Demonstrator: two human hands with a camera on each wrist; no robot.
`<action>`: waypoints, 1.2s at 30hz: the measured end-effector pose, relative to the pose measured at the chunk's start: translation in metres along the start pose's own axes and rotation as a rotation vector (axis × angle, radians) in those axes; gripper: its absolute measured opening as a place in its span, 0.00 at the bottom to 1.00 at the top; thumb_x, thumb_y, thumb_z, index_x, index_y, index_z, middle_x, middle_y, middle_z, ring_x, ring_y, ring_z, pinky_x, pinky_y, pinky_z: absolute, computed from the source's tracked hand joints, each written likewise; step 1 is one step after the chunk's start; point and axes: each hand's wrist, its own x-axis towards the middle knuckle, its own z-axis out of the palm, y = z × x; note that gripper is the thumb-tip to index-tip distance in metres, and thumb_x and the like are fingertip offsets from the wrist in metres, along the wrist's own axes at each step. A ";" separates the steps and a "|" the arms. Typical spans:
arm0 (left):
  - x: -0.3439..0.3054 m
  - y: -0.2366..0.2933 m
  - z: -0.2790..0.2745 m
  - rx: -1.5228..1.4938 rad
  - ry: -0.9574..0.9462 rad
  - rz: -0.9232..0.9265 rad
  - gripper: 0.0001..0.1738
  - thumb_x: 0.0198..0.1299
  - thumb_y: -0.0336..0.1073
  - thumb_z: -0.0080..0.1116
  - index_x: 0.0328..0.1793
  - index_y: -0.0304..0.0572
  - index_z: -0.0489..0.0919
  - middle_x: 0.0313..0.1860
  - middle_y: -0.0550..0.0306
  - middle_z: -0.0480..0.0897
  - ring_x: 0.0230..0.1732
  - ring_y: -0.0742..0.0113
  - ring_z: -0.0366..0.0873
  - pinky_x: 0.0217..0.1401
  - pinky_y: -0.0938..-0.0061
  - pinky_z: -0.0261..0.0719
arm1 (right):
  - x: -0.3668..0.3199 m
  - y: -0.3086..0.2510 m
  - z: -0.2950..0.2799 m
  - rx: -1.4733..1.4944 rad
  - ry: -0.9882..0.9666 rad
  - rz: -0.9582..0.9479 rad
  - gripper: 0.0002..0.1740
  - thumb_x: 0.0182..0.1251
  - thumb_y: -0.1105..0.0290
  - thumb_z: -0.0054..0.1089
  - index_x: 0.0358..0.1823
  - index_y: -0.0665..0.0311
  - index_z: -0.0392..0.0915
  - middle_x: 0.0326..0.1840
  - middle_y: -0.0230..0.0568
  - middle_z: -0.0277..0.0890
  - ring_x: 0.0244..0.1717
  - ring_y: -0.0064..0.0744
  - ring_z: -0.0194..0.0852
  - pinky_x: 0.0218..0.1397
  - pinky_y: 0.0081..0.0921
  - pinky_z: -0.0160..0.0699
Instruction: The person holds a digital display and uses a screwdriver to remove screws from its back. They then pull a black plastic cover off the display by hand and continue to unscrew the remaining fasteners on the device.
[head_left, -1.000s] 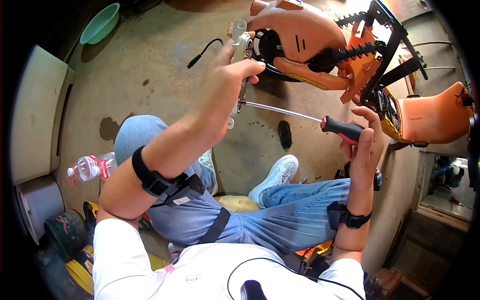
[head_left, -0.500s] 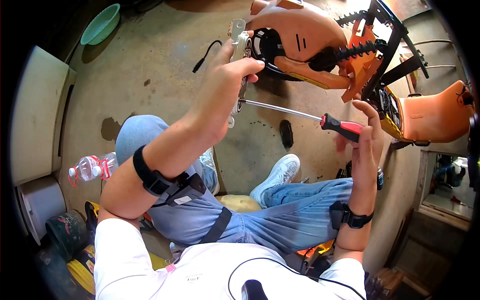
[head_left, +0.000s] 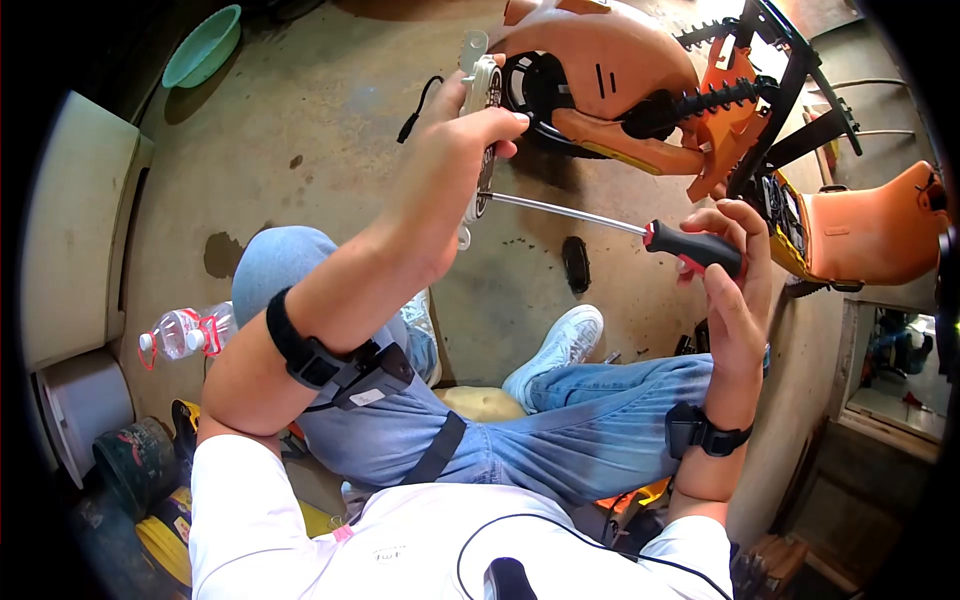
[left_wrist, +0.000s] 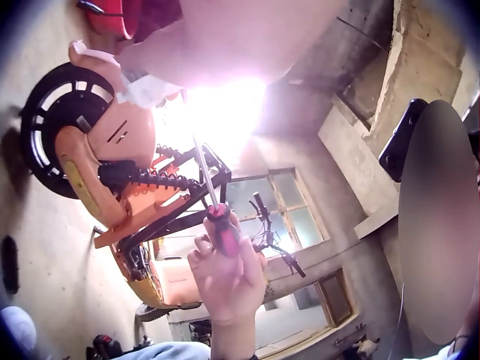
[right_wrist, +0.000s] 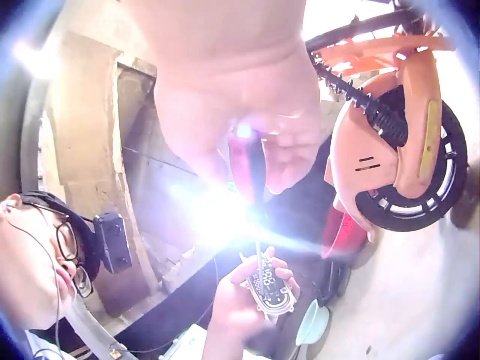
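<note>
My left hand (head_left: 465, 135) holds up an oval instrument display (head_left: 482, 180) with a pale rim, seen edge-on in the head view. Its dark face with digits shows in the right wrist view, where the display (right_wrist: 271, 289) sits in the fingers. A screwdriver (head_left: 700, 248) with a black and red handle is in my right hand (head_left: 735, 275), thumb and fingers round the handle's end. Its long shaft runs left, and the tip meets the display near its lower end. The left wrist view also shows the right hand (left_wrist: 229, 277) on the handle.
An orange scooter front (head_left: 610, 80) with wheel and black springs lies behind the hands. An orange seat-like part (head_left: 860, 235) is at right. A dark oval piece (head_left: 575, 264) lies on the floor. Plastic bottles (head_left: 185, 332) stand left; a green basin (head_left: 203, 48) is farther back.
The right hand's fingers have shifted on the screwdriver handle, which has turned so its red side moved from view. The tip stays at the display, and the left hand keeps its hold.
</note>
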 end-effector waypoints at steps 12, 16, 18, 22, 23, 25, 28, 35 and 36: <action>0.001 -0.001 -0.001 0.001 0.022 -0.015 0.31 0.60 0.34 0.59 0.72 0.46 0.72 0.38 0.65 0.74 0.41 0.75 0.73 0.50 0.79 0.68 | 0.000 0.001 0.004 -0.065 0.004 -0.066 0.34 0.76 0.41 0.50 0.62 0.66 0.65 0.27 0.33 0.77 0.22 0.15 0.70 0.29 0.12 0.66; -0.001 -0.001 0.000 0.009 0.011 -0.001 0.31 0.60 0.34 0.59 0.72 0.46 0.72 0.38 0.66 0.74 0.41 0.75 0.73 0.50 0.79 0.68 | -0.006 -0.002 -0.023 -0.094 -0.031 0.194 0.31 0.70 0.51 0.57 0.65 0.65 0.63 0.40 0.41 0.78 0.33 0.20 0.74 0.36 0.17 0.73; -0.003 0.000 0.001 0.036 0.017 -0.048 0.31 0.60 0.34 0.60 0.72 0.46 0.72 0.38 0.66 0.74 0.41 0.75 0.73 0.50 0.79 0.67 | -0.006 -0.005 -0.028 -0.115 -0.052 0.389 0.31 0.66 0.58 0.60 0.65 0.64 0.63 0.47 0.44 0.77 0.40 0.22 0.76 0.41 0.19 0.76; 0.000 -0.002 -0.001 0.033 0.014 -0.026 0.31 0.60 0.35 0.60 0.72 0.46 0.72 0.38 0.66 0.74 0.41 0.75 0.73 0.50 0.79 0.67 | -0.001 0.001 -0.006 -0.018 -0.064 0.168 0.29 0.71 0.51 0.57 0.63 0.63 0.64 0.39 0.40 0.77 0.33 0.20 0.74 0.34 0.16 0.72; 0.001 -0.003 -0.002 0.022 0.014 -0.019 0.31 0.60 0.35 0.60 0.72 0.46 0.72 0.38 0.66 0.74 0.41 0.75 0.72 0.50 0.80 0.67 | -0.001 0.003 0.000 -0.025 -0.017 -0.037 0.32 0.74 0.43 0.54 0.62 0.63 0.65 0.31 0.36 0.78 0.26 0.18 0.72 0.30 0.14 0.68; 0.001 -0.003 -0.002 0.010 0.014 -0.012 0.31 0.60 0.35 0.60 0.72 0.46 0.72 0.38 0.65 0.74 0.41 0.75 0.72 0.50 0.80 0.66 | -0.002 0.003 -0.001 -0.061 -0.006 -0.023 0.33 0.74 0.42 0.53 0.63 0.64 0.64 0.31 0.36 0.78 0.26 0.18 0.73 0.31 0.14 0.69; -0.002 -0.001 0.000 0.026 0.012 -0.004 0.31 0.60 0.35 0.60 0.72 0.46 0.72 0.38 0.65 0.74 0.41 0.75 0.72 0.50 0.79 0.67 | -0.006 -0.003 -0.024 -0.132 -0.032 0.190 0.32 0.70 0.48 0.56 0.64 0.65 0.63 0.40 0.41 0.77 0.35 0.21 0.74 0.37 0.18 0.73; 0.000 -0.002 -0.001 0.019 0.014 -0.028 0.31 0.59 0.34 0.60 0.72 0.46 0.72 0.38 0.66 0.74 0.40 0.75 0.73 0.49 0.79 0.67 | 0.000 -0.001 -0.001 -0.023 -0.038 -0.006 0.34 0.74 0.43 0.55 0.64 0.65 0.64 0.33 0.37 0.77 0.28 0.19 0.72 0.34 0.15 0.70; 0.000 -0.002 -0.001 0.006 0.012 -0.022 0.31 0.59 0.34 0.60 0.72 0.46 0.72 0.38 0.66 0.74 0.40 0.75 0.73 0.49 0.79 0.67 | -0.001 -0.001 -0.001 -0.023 -0.038 -0.006 0.34 0.74 0.43 0.55 0.64 0.65 0.64 0.33 0.37 0.77 0.28 0.19 0.72 0.34 0.15 0.70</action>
